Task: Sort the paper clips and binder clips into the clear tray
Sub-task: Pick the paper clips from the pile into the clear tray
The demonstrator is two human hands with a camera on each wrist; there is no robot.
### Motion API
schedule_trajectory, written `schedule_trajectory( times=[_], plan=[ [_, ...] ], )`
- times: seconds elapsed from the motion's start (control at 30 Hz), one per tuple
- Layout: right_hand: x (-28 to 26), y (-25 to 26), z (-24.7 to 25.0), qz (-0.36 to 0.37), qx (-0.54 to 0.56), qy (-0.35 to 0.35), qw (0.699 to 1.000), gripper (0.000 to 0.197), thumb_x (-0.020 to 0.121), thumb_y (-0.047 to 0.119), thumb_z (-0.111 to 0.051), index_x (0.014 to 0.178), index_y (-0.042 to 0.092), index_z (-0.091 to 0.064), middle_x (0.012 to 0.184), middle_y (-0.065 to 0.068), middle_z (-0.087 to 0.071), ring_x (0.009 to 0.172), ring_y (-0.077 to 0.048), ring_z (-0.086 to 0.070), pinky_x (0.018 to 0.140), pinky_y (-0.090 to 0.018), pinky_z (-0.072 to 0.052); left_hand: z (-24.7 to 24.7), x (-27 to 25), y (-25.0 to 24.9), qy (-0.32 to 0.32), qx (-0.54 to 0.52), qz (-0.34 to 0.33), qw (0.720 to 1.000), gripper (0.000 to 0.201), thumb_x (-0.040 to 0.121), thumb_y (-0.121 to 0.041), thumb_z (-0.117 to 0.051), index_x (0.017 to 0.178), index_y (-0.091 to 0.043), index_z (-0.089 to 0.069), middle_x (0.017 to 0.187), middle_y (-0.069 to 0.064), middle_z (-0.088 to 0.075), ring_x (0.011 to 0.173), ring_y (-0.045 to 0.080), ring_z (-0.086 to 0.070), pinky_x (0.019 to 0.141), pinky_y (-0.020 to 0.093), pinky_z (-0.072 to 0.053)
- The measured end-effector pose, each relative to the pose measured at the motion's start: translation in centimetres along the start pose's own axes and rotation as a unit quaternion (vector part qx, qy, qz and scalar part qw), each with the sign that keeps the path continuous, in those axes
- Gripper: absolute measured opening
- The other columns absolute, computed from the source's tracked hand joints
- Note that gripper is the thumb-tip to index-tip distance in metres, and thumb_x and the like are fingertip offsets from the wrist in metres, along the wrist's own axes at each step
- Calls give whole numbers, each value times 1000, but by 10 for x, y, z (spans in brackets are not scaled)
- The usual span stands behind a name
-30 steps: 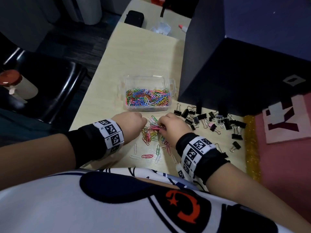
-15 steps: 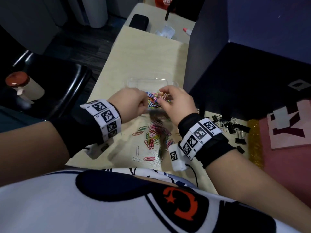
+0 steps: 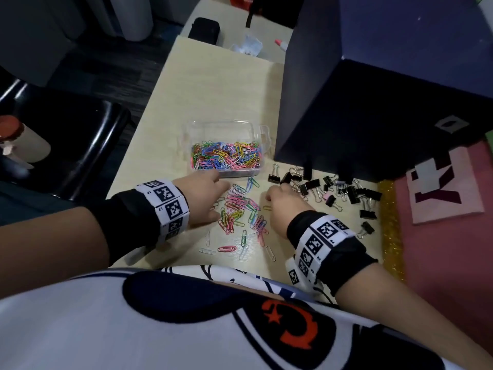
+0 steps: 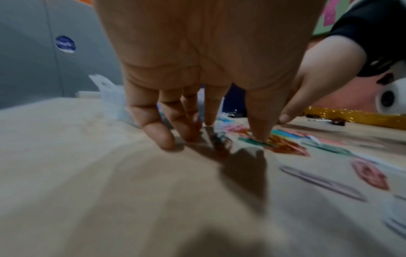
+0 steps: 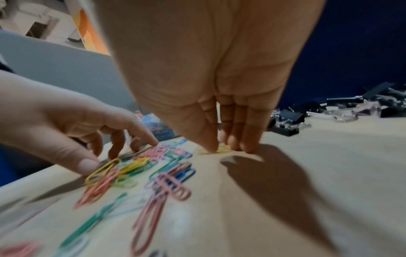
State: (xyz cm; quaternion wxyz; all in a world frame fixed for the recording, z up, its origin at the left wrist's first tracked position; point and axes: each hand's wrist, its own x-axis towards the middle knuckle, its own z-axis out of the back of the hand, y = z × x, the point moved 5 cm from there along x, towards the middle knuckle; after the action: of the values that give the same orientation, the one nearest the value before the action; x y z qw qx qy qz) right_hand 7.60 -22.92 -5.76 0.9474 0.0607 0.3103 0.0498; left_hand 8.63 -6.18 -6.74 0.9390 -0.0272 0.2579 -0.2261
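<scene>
Fingertips apparently pinch yellow paper clip.

This looks like an office or study room. A pale wood-grain desk butts against a second one, and a dark blue partition panel stands along its right side like a cubicle divider. A black chair sits to the left over grey carpet-like flooring. Stationery covers the desktop: coloured paper clips and black binder clips. Grey panels show in the left wrist view
</scene>
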Motion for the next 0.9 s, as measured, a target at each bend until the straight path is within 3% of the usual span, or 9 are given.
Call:
schedule_trajectory(
  times=[0.07,0.17,0.3,0.4,0.5,0.63,0.77,0.9],
  plan=[
    [-6,5,-6,27,22,8,999,47,82,-3,-44,126,14,-47,126,-8,-42,115,-27,-50,97,-37,-44,-7,2,-9,6,-3,-18,1000,65,82,-43,-62,137,-21,-37,123,7,-44,111,25,-50,94,37,-46],
    [-17,5,-5,13,11,33,999,40,87,11,-53,126,15,-46,125,-8,-45,111,-25,-53,91,-32,-46,-9,2,-15,29,-12,-34,999,69,77,-46,-66,136,-21,-38,120,5,-43,111,25,-51,92,38,-47],
    [-36,-5,-10,-24,-75,99,992,46,87,11,-56,127,4,-35,120,-11,-50,104,-25,-55,78,-30,-47,-9,-8,-11,69,3,-1,998,98,55,-63,-77,132,-20,-34,117,4,-41,106,26,-51,88,41,-49],
    [-38,-6,-24,-48,-58,93,993,47,87,14,-59,125,5,-32,114,-13,-51,98,-26,-58,69,-30,-44,-16,-15,-20,84,32,9,996,105,43,-71,-77,124,-19,-34,111,3,-39,98,25,-49,83,44,-51],
    [-29,-2,-29,-43,-13,66,997,44,84,15,-62,118,7,-35,104,-11,-54,86,-26,-55,67,-33,-46,-22,-15,-34,71,41,12,997,96,48,-61,-81,118,-16,-34,110,5,-38,96,26,-48,82,44,-51],
    [-19,8,-23,-12,69,11,997,44,78,20,-69,114,11,-45,107,-9,-59,98,-28,-59,83,-38,-51,-19,-6,-40,39,4,19,999,74,65,-45,-81,115,-12,-38,111,9,-42,96,29,-53,79,40,-49],
    [-11,14,-17,17,68,-19,997,39,82,9,-59,118,14,-47,114,-10,-54,104,-28,-57,85,-32,-47,-12,0,-33,25,-25,5,999,48,82,-28,-69,118,-10,-44,112,12,-48,99,31,-58,82,39,-49],
    [-18,4,-19,-31,41,16,999,58,79,22,-68,126,11,-36,121,-8,-44,107,-26,-55,83,-33,-47,-9,-5,-12,44,-25,11,999,60,74,-37,-75,121,-15,-43,113,6,-49,99,27,-56,80,35,-48]
  ],
)
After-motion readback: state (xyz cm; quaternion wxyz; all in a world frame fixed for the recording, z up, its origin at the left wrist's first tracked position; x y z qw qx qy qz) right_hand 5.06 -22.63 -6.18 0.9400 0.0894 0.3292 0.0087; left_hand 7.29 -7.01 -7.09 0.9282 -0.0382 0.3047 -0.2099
